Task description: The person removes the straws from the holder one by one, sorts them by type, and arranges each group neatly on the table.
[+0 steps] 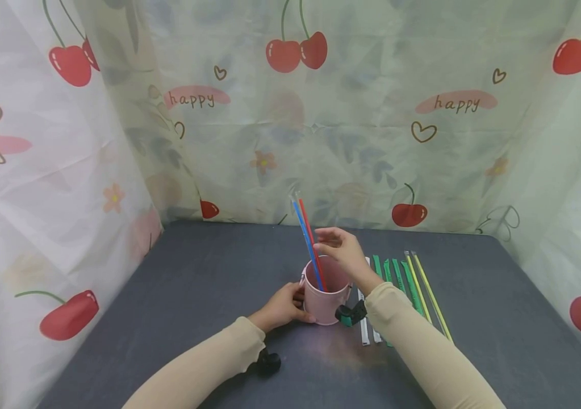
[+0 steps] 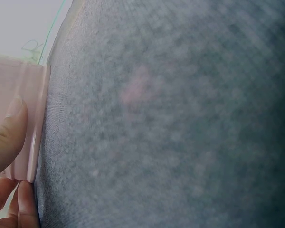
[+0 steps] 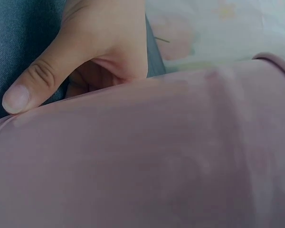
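Observation:
A small pink bucket (image 1: 323, 307) stands upright on the dark table. My left hand (image 1: 282, 307) grips its left side near the base, thumb in front and fingers behind; that thumb also shows against the pink wall in the left wrist view. Inside the bucket a blue straw (image 1: 304, 225) and a red straw (image 1: 306, 217) lean to the left, with clear wrapping at their tops. My right hand (image 1: 343, 253) is over the bucket's right rim, fingers loosely bent, fingertips beside the red straw. Whether they touch it is hard to tell.
Right of the bucket lie white-wrapped straws (image 1: 364, 332), several green-wrapped straws (image 1: 413, 287) and two yellow straws (image 1: 432, 296), partly under my right forearm. A printed cloth (image 1: 351, 136) walls the table (image 1: 218, 272) at the back and sides.

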The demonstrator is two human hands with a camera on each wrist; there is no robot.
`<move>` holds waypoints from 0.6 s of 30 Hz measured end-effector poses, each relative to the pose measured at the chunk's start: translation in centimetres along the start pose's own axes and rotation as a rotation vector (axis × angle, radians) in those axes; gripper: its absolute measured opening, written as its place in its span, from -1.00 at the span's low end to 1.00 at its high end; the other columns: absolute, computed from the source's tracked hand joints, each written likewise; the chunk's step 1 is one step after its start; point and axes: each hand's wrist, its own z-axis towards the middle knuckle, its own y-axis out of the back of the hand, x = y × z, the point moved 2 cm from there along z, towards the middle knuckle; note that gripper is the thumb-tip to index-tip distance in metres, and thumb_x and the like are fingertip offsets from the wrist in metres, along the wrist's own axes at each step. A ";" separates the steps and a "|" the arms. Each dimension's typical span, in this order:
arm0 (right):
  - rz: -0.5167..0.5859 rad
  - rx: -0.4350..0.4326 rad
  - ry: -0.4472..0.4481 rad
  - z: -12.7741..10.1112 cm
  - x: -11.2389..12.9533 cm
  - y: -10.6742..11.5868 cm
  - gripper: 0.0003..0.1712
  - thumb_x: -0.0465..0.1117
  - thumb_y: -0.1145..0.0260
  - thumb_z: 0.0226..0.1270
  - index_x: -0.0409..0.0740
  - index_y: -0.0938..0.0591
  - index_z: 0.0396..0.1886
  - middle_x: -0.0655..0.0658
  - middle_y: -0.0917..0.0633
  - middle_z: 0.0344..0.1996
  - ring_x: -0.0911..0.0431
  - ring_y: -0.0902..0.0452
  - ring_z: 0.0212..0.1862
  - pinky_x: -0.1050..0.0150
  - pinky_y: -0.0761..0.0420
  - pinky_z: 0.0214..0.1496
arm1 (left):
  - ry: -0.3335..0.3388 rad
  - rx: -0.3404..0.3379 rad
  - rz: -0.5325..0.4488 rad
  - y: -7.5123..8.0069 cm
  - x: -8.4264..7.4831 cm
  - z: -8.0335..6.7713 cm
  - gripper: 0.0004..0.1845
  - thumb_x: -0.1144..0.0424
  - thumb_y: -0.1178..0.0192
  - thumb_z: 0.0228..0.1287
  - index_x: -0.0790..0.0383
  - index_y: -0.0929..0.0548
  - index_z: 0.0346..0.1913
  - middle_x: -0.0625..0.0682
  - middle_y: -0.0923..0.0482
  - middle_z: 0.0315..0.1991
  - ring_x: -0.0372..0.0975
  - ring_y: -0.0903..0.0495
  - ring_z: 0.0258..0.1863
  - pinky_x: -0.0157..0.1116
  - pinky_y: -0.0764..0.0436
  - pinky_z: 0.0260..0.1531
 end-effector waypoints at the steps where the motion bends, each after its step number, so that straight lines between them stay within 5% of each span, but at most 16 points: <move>1: -0.006 0.000 -0.008 0.0 0.0 0.0 -0.54 -0.26 -0.38 0.25 -0.24 -0.57 0.15 -0.29 -0.62 0.06 -0.11 -0.59 0.11 0.10 -0.61 0.07 | 0.001 0.001 -0.001 0.0 0.0 0.0 -0.26 0.35 -0.54 -0.09 0.29 -0.48 0.23 0.12 -0.49 0.01 -0.07 -0.56 0.01 -0.07 -0.56 0.11; 18: -0.119 0.034 -0.054 -0.1 0.1 -0.4 -0.58 -0.22 -0.39 0.25 -0.21 -0.62 0.10 -0.23 -0.69 0.01 -0.06 -0.61 0.08 0.10 -0.61 0.08 | 0.001 -0.003 0.000 0.0 -0.2 -0.2 -0.24 0.37 -0.54 -0.10 0.32 -0.46 0.24 0.15 -0.51 0.02 -0.06 -0.57 0.01 -0.07 -0.58 0.07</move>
